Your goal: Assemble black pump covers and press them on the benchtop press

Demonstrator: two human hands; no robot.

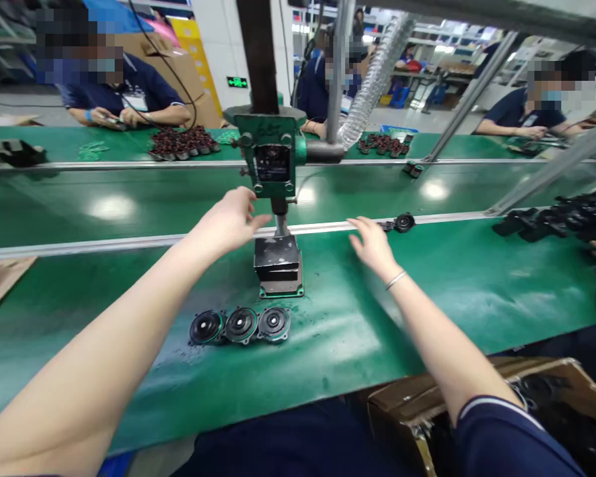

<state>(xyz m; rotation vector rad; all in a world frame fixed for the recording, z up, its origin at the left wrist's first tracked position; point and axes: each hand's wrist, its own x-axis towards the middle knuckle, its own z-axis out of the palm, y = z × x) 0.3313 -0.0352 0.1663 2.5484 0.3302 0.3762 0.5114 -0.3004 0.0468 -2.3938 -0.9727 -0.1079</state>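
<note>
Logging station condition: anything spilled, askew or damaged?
Two things. Dark smears and specks mark the green work surface around the three round black parts and near the press base; residue or wetness, I can't tell which. The black block above that base shows pale scuffs on top, possibly wear.

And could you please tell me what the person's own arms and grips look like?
The left grip and right grip are bare hands, ungloved. The right arm wears a thin, silvery bangle at the wrist and a short navy sleeve with a white stripe near its edge. The left arm shows no band; its sleeve is not clearly visible.
</note>
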